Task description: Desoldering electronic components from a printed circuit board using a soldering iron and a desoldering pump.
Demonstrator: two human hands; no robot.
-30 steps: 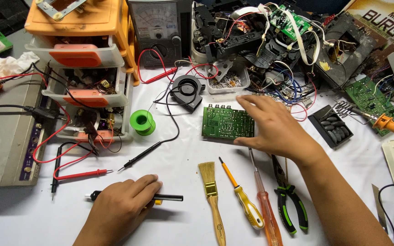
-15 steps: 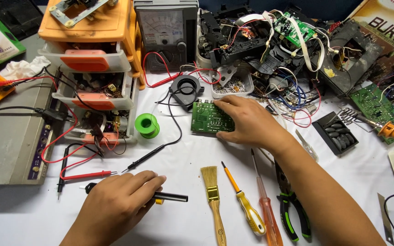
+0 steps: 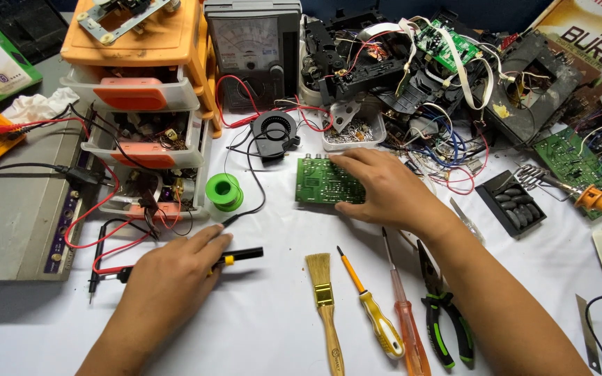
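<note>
- Head view: right hand [image 3: 377,188] lies flat, palm down, on the right half of a green circuit board [image 3: 325,182]; fingers spread over it and pointing left, not curled round it.
- Circuit board sits flat on the white table [image 3: 273,327], mid-scene, long axis running left-right; its left half is uncovered.
- Left hand [image 3: 175,278] rests on the table lower left, fingers loosely closed over a black pen-like tool [image 3: 242,255] with a yellow band; the tool's long axis runs left-right, its free end pointing right.
- Board lies up and to the right of the left hand, apart from it; right hand is the nearer, already touching.
- Green solder spool [image 3: 224,191] sits between the two hands, just left of the board.
- Brush [image 3: 323,292], yellow screwdriver [image 3: 374,317], orange screwdriver [image 3: 405,320] and pliers [image 3: 444,327] lie side by side below the board, handles toward the person.
</note>
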